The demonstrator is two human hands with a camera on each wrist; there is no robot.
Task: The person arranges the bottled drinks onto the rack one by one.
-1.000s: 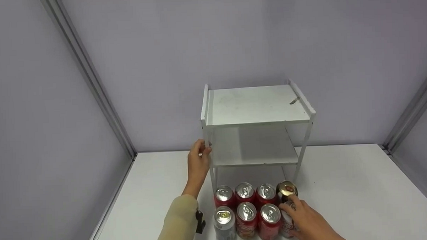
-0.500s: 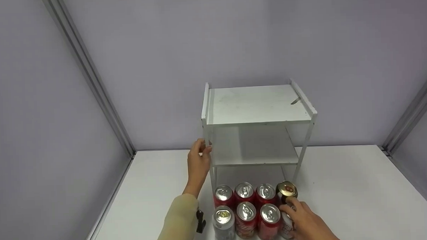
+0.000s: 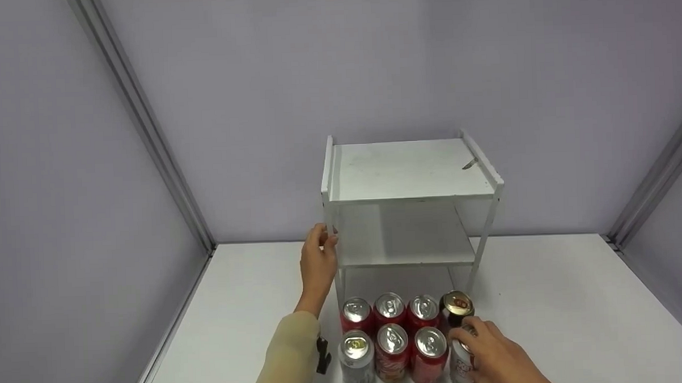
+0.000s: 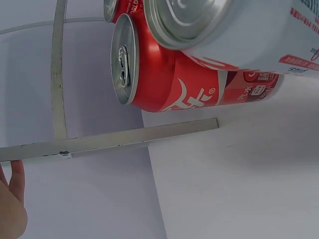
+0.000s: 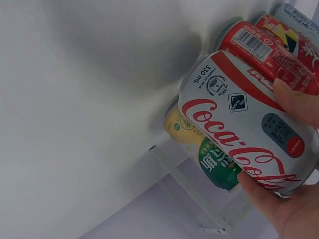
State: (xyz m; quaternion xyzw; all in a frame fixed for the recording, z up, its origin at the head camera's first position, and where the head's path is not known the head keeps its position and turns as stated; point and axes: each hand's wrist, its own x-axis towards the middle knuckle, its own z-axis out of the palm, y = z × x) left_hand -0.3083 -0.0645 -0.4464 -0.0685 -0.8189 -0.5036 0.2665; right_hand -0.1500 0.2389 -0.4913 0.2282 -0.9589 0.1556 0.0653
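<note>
My right hand [image 3: 494,350] grips a white Coca-Cola can [image 5: 234,124] at the right end of the front row, thumb and fingers on opposite sides. Left of it stand a red can [image 3: 430,358], another red can [image 3: 392,360] and a silver-white can [image 3: 357,364]. Behind are several red cans [image 3: 390,307] and a gold-topped can [image 3: 457,303], whose yellow and green side [image 5: 214,162] shows in the right wrist view. My left hand [image 3: 319,260] holds the left front post [image 4: 104,141] of the white shelf rack [image 3: 408,169]; its fingers are partly hidden behind the post.
The rack has an upper board and a middle board [image 3: 405,234], with the cans around its lower front. A small dark mark [image 3: 469,163] lies at the top board's right side. Grey wall panels [image 3: 370,60] enclose the white table [image 3: 248,308].
My right hand has shifted slightly right with the white can, and more of the can's label shows. My left hand stays at the post. The other cans stand as before.
</note>
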